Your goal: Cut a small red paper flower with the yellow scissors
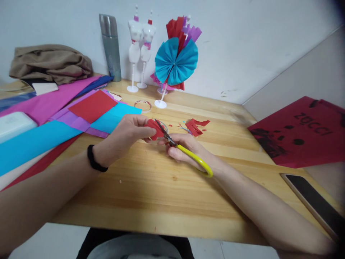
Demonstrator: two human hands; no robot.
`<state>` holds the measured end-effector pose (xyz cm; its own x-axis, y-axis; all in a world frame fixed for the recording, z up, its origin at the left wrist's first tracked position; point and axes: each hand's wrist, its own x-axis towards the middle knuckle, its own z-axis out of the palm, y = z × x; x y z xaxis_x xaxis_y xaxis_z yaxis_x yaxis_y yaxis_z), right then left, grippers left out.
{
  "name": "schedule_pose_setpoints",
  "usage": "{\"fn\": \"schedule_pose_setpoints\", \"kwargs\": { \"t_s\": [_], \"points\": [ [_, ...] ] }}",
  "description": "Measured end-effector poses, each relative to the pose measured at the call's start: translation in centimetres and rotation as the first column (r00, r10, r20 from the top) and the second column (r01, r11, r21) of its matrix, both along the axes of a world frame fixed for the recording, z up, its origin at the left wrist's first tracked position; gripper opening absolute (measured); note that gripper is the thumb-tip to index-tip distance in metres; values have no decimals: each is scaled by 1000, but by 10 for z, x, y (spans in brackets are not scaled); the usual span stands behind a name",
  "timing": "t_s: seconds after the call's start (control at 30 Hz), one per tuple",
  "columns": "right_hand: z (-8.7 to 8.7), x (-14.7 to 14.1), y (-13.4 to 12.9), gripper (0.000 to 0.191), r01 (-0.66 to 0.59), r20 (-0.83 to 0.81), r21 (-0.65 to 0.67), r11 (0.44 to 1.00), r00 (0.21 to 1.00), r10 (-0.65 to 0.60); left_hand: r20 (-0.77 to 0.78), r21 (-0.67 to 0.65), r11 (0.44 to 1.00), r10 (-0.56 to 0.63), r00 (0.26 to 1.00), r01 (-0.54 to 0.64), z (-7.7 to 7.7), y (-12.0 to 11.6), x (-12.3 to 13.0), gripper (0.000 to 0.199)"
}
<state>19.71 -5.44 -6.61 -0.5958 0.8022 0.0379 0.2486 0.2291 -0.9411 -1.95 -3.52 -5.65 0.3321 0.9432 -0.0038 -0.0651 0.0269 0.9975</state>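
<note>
My left hand (pixel 130 131) pinches a small red paper piece (pixel 154 133) between thumb and fingers, above the middle of the table. In my right hand (pixel 188 144) is a pair of scissors (pixel 198 161) with yellow handles and dark metal blades. The blades lie at the right edge of the red piece, pointing up and left; whether they are cutting it I cannot tell. Part of a tape roll (pixel 165 125) shows behind the blades. Just right of it lie red paper scraps (pixel 194 126).
Coloured sheets (pixel 93 106) and a white case (pixel 16 126) cover the left side. At the back stand a bottle (pixel 110 50), white mannequins (pixel 134 43) and one mannequin with a blue pleated fan (pixel 176 63). A phone (pixel 309 198) and red bag (pixel 302 133) are right.
</note>
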Motion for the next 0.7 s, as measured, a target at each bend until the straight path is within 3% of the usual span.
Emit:
{"fn": "schedule_pose_setpoints", "kwargs": {
  "t_s": [0.7],
  "points": [
    [3, -3, 0, 57, 5, 61, -38, 999, 998, -2, 3, -23, 999, 26, 1000, -26, 1, -1, 2, 7]
  ]
}}
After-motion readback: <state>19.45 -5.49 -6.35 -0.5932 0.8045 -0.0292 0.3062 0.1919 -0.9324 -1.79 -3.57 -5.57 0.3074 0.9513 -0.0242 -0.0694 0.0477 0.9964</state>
